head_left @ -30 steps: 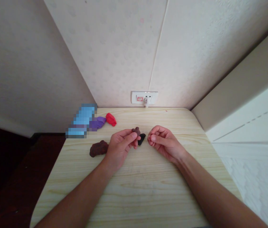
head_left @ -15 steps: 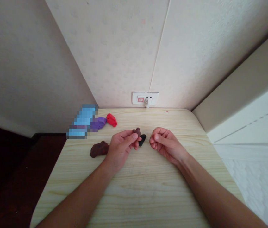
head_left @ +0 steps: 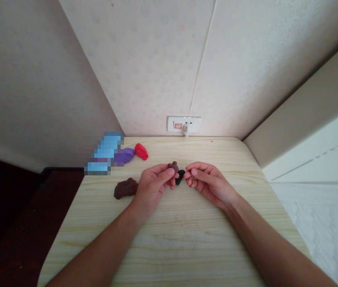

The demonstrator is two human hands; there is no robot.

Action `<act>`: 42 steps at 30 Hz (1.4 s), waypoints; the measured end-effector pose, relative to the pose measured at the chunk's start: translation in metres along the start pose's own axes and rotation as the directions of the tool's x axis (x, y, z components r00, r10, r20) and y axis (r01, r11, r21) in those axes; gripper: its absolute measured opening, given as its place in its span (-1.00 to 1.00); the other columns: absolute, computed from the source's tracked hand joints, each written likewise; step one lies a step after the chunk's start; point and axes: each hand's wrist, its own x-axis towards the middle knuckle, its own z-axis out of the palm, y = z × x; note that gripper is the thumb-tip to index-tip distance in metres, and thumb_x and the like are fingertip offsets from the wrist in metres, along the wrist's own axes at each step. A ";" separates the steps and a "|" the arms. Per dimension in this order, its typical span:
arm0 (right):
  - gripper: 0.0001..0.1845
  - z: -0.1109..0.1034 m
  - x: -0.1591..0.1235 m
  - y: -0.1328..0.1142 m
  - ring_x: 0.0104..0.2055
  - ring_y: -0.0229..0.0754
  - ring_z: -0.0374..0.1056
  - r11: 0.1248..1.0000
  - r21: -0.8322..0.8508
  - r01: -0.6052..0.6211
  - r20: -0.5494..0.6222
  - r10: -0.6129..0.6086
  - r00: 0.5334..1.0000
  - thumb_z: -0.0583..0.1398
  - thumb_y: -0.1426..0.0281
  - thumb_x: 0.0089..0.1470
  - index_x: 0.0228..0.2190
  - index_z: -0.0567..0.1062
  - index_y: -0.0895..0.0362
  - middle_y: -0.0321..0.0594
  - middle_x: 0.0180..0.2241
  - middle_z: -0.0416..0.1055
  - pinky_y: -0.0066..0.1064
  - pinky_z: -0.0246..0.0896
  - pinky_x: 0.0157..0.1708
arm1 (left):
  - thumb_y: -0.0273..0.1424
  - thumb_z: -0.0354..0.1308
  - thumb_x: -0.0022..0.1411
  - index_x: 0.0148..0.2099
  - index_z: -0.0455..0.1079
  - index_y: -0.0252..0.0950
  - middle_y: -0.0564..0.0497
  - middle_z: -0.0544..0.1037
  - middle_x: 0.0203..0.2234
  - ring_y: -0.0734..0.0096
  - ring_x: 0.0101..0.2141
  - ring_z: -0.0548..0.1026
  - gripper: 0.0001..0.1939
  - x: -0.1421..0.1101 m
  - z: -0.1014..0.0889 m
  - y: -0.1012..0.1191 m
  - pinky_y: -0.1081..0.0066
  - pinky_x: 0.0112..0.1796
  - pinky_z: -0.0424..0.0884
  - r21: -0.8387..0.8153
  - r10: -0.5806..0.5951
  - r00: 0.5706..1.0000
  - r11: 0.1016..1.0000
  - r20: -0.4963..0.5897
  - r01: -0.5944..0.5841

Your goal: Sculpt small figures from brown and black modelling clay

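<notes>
Pinched between thumb and fingers of my left hand (head_left: 154, 185) is a small brown clay figure (head_left: 174, 166) with little round knobs on top. My right hand (head_left: 206, 179) is closed in a pinch just to its right; a tiny dark bit shows at the fingertips, too small to make out. Behind and between the hands, a black clay lump (head_left: 180, 177) lies on the table. A larger dark brown clay lump (head_left: 125, 188) rests beside my left hand, which partly covers its right end.
On the wooden table (head_left: 169, 243), a purple clay lump (head_left: 125, 155) touches a red one (head_left: 141, 151) at the back left. A blurred-out blue item (head_left: 105, 151) lies by the left edge. Behind the table, the wall holds a socket (head_left: 183, 124) with a plug in it.
My right hand has moved slightly left, nearer the figure, and its fingertips have extended. My left hand still holds the clay figure in nearly the same place.
</notes>
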 end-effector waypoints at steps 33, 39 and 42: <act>-0.65 -0.003 0.001 0.002 -0.65 -0.41 0.26 0.998 -0.061 0.026 -0.051 -0.029 0.998 0.54 0.19 -0.16 -0.56 0.60 0.17 -0.32 -0.68 0.43 -0.60 0.12 -0.64 | -0.34 0.46 0.05 -0.29 0.62 -0.40 -0.08 0.63 -0.48 0.54 -0.55 0.44 -0.77 0.000 0.002 0.001 0.49 -0.49 0.31 0.013 -0.003 1.000 1.000 -0.008 0.003; -0.69 -0.002 0.000 0.002 -0.67 -0.41 0.28 0.998 -0.062 -0.009 -0.053 0.006 0.999 0.49 0.19 -0.04 -0.48 0.63 0.18 -0.31 -0.66 0.47 -0.59 0.14 -0.66 | -0.33 0.47 0.01 -0.29 0.62 -0.41 -0.09 0.63 -0.48 0.52 -0.55 0.44 -0.74 -0.001 0.003 0.002 0.46 -0.49 0.31 0.020 -0.013 1.000 1.000 -0.028 0.013; -0.76 -0.001 0.000 0.001 -0.50 -0.37 0.46 0.999 -0.050 -0.002 -0.026 0.001 1.000 0.52 0.33 -0.08 -0.35 0.69 0.16 -0.23 -0.46 0.62 -0.57 0.37 -0.47 | -0.32 0.47 0.02 -0.29 0.62 -0.41 -0.09 0.63 -0.47 0.52 -0.55 0.44 -0.74 -0.001 0.003 0.002 0.47 -0.49 0.31 0.018 -0.013 1.000 1.000 -0.025 0.014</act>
